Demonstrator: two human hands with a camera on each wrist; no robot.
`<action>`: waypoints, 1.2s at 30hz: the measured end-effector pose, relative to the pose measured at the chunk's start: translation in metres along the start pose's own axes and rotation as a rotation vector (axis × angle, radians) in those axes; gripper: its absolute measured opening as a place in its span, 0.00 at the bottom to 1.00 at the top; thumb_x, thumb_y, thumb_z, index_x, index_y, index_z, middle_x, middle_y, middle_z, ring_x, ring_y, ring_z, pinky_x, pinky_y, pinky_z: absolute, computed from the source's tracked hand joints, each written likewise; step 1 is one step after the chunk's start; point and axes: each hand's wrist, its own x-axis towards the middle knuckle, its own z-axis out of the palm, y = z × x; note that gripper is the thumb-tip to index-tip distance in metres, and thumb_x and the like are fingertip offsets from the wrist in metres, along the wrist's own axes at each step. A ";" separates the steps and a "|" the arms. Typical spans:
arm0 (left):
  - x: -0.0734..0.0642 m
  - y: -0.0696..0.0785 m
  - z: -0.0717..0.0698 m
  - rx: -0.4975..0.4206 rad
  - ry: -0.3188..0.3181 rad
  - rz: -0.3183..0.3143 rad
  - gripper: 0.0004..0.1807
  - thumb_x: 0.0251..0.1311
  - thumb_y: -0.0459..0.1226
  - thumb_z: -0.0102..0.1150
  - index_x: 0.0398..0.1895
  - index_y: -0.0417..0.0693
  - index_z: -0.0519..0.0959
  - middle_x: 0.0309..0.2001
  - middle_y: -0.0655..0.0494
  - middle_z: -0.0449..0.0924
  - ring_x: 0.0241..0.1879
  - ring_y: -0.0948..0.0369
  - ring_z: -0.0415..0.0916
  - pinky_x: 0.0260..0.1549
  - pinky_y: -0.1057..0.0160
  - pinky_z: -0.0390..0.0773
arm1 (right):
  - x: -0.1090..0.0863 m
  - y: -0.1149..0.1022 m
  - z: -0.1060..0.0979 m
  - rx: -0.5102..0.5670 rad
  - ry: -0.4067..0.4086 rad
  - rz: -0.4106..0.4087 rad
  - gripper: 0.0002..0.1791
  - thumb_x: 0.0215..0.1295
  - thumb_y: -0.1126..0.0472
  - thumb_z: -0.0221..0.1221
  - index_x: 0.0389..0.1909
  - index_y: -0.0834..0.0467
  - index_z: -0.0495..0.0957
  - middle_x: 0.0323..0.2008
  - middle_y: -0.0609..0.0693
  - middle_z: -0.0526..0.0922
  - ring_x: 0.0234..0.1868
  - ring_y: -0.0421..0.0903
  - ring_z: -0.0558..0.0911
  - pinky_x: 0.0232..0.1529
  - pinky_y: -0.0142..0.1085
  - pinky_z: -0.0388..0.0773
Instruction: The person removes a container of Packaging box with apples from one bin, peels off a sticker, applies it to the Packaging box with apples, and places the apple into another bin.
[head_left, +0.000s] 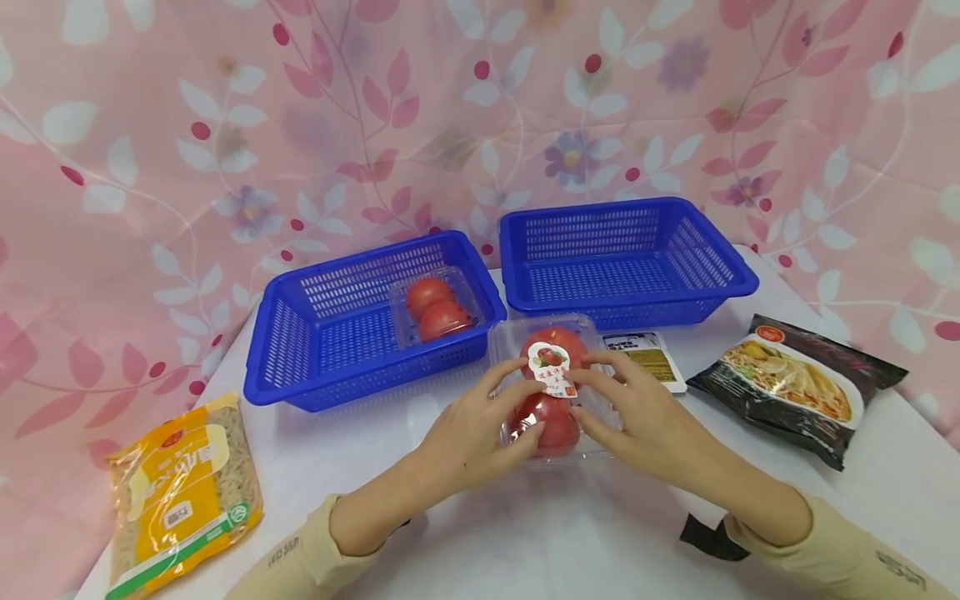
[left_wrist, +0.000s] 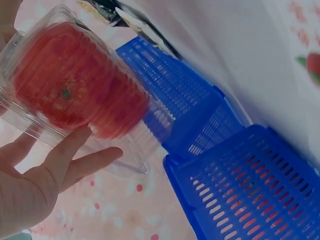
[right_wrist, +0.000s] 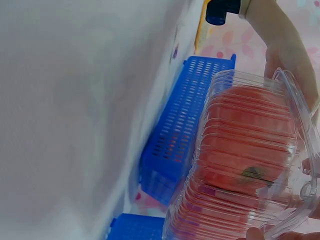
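Note:
A clear plastic box of tomatoes [head_left: 551,425] with a white label [head_left: 550,369] is between both hands, in front of the baskets. My left hand [head_left: 472,425] holds its left side, index finger and thumb over the lid. From the other side my right hand [head_left: 645,417] holds it, fingertips at the label. In the left wrist view the box [left_wrist: 65,75] shows tomatoes through its ribbed wall, with the left-hand fingers [left_wrist: 67,152] at its rim. The right wrist view has the box [right_wrist: 245,145] up close. Some fingers are hidden by the box.
A blue basket [head_left: 375,367] at left contains another box of tomatoes [head_left: 438,308]. To its right stands a second blue basket [head_left: 630,304]. A yellow food bag [head_left: 183,492] lies far left; a black noodle bag [head_left: 802,383] and a flat white packet [head_left: 648,358] lie right.

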 end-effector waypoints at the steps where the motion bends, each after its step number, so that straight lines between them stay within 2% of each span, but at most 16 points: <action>1: 0.002 -0.001 -0.002 -0.004 0.009 -0.002 0.19 0.55 0.46 0.58 0.51 0.54 0.75 0.58 0.51 0.67 0.43 0.58 0.78 0.36 0.61 0.79 | 0.001 0.000 -0.001 -0.003 0.013 -0.007 0.18 0.55 0.57 0.62 0.48 0.55 0.77 0.49 0.53 0.73 0.48 0.51 0.75 0.41 0.47 0.77; 10: 0.022 -0.006 -0.003 -0.042 0.032 0.030 0.16 0.56 0.44 0.57 0.48 0.53 0.76 0.55 0.52 0.69 0.37 0.59 0.79 0.37 0.64 0.78 | 0.002 0.005 -0.010 -0.028 0.078 -0.017 0.19 0.54 0.60 0.62 0.48 0.57 0.77 0.49 0.55 0.73 0.49 0.54 0.73 0.43 0.50 0.75; 15: 0.037 -0.009 -0.004 -0.063 0.039 0.017 0.16 0.56 0.43 0.58 0.48 0.50 0.77 0.54 0.52 0.70 0.35 0.60 0.79 0.37 0.66 0.78 | 0.006 0.009 -0.017 -0.019 0.076 0.006 0.19 0.55 0.62 0.62 0.49 0.57 0.76 0.50 0.56 0.71 0.48 0.53 0.74 0.40 0.49 0.77; 18: 0.048 -0.008 -0.006 -0.066 0.046 -0.001 0.15 0.56 0.42 0.57 0.47 0.50 0.77 0.54 0.52 0.71 0.35 0.61 0.79 0.37 0.68 0.78 | 0.010 0.012 -0.022 -0.015 0.074 0.034 0.19 0.56 0.62 0.61 0.50 0.58 0.75 0.51 0.57 0.70 0.47 0.54 0.75 0.38 0.49 0.78; 21: 0.061 -0.008 -0.008 -0.071 0.043 -0.005 0.15 0.57 0.42 0.57 0.46 0.49 0.77 0.54 0.52 0.71 0.39 0.60 0.78 0.39 0.67 0.77 | 0.013 0.015 -0.027 -0.014 0.094 0.047 0.19 0.56 0.63 0.61 0.51 0.60 0.75 0.52 0.58 0.70 0.46 0.55 0.76 0.34 0.46 0.79; 24: 0.076 -0.009 -0.008 -0.069 0.033 0.000 0.15 0.57 0.42 0.57 0.46 0.49 0.77 0.54 0.52 0.70 0.44 0.60 0.76 0.41 0.67 0.76 | 0.017 0.021 -0.031 -0.009 0.130 0.051 0.19 0.56 0.65 0.61 0.50 0.62 0.75 0.52 0.60 0.70 0.46 0.57 0.76 0.34 0.48 0.78; 29: 0.101 -0.011 -0.005 -0.083 0.016 0.012 0.14 0.58 0.43 0.56 0.46 0.48 0.77 0.53 0.53 0.71 0.45 0.61 0.74 0.41 0.69 0.75 | 0.024 0.036 -0.041 -0.018 0.210 0.034 0.17 0.55 0.67 0.60 0.48 0.65 0.76 0.49 0.63 0.72 0.47 0.60 0.75 0.34 0.51 0.77; 33: 0.120 -0.012 -0.001 -0.104 0.018 0.017 0.14 0.59 0.43 0.55 0.46 0.49 0.77 0.52 0.53 0.71 0.47 0.60 0.72 0.43 0.69 0.73 | 0.030 0.047 -0.053 -0.057 0.243 0.031 0.16 0.55 0.67 0.60 0.46 0.65 0.77 0.48 0.62 0.73 0.42 0.59 0.76 0.31 0.50 0.76; 36: 0.134 -0.012 0.002 -0.114 0.013 -0.005 0.15 0.59 0.44 0.55 0.47 0.49 0.76 0.53 0.54 0.70 0.49 0.60 0.70 0.44 0.70 0.72 | 0.036 0.057 -0.060 -0.071 0.246 0.042 0.15 0.55 0.66 0.61 0.45 0.64 0.78 0.48 0.62 0.74 0.41 0.57 0.75 0.32 0.50 0.74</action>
